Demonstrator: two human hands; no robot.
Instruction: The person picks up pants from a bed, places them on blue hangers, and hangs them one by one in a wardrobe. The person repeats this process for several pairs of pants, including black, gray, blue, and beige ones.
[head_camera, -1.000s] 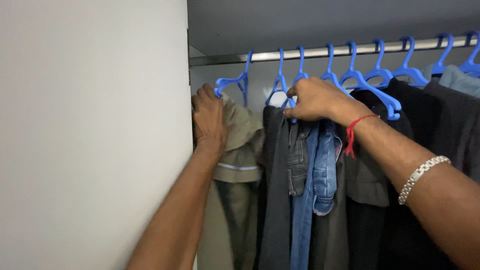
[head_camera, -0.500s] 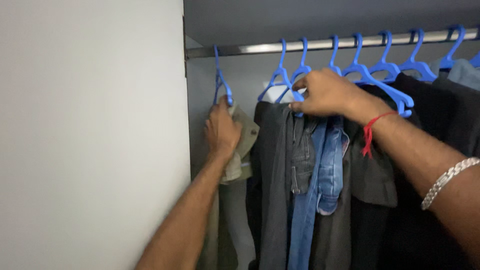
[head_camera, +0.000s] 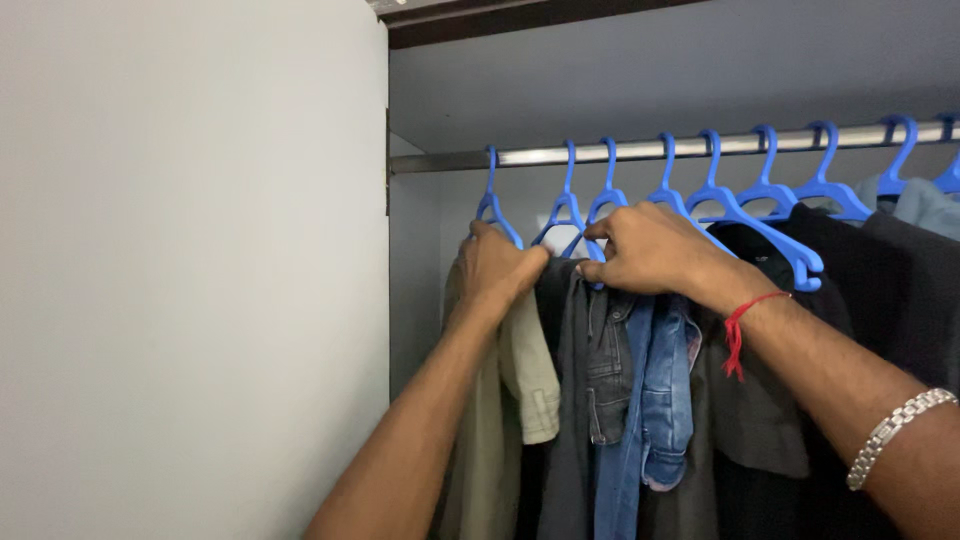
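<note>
My left hand (head_camera: 493, 269) grips the top of an olive-green garment (head_camera: 522, 372) on the leftmost blue hanger (head_camera: 494, 205), which hooks over the metal rail (head_camera: 640, 150). My right hand (head_camera: 650, 250) is closed on the shoulders of the neighbouring blue hangers (head_camera: 585, 215), above a dark grey garment (head_camera: 570, 400) and blue denim jeans (head_camera: 655, 400). A red thread and a metal bracelet (head_camera: 895, 435) sit on my right wrist and forearm.
A white wardrobe panel (head_camera: 190, 270) fills the left half of the view. More blue hangers (head_camera: 770, 195) with black clothes (head_camera: 880, 300) crowd the rail to the right. The wardrobe's grey top shelf (head_camera: 680, 70) lies just above the rail.
My left hand has brought the olive garment and its hanger rightward along the rail, from the wardrobe's left wall up against the dark clothes. The camera has tilted upward.
</note>
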